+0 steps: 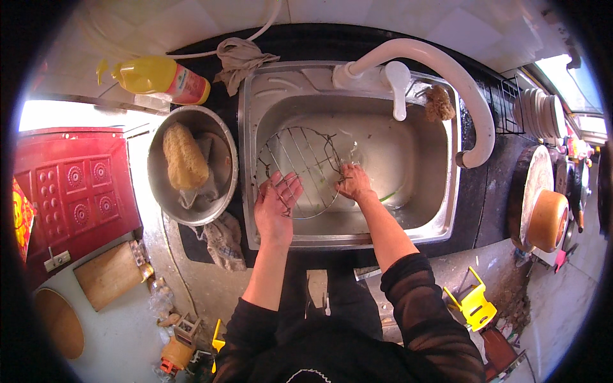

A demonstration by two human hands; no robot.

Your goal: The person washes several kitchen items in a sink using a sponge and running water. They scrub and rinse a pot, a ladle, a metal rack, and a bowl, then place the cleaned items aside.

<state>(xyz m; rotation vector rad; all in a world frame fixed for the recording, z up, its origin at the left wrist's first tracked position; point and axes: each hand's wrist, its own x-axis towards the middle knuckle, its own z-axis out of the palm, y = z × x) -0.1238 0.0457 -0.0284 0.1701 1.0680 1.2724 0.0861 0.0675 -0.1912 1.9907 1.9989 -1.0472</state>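
Note:
A round wire rack (306,174) with parallel bars is held over the left half of a stainless steel sink (347,242). My left hand (279,201) supports its lower left rim, palm up with the fingers under the bars. At the rack's right edge, my right hand (354,182) grips the rim near a wire loop; its fingertips are partly hidden. Shallow water and a green leaf scrap (390,196) lie in the basin. Above the sink, the white faucet (431,50) curves to the right, its spout away from the rack.
Left of the sink stands a metal basin (158,191) holding a loofah (184,155). Behind it lies a yellow pump bottle (153,80). Cloths (242,60) rest beside the sink, a brown scrubber (439,104) on its back right corner. Plates (541,114) and a round chopping board (531,191) stand at right.

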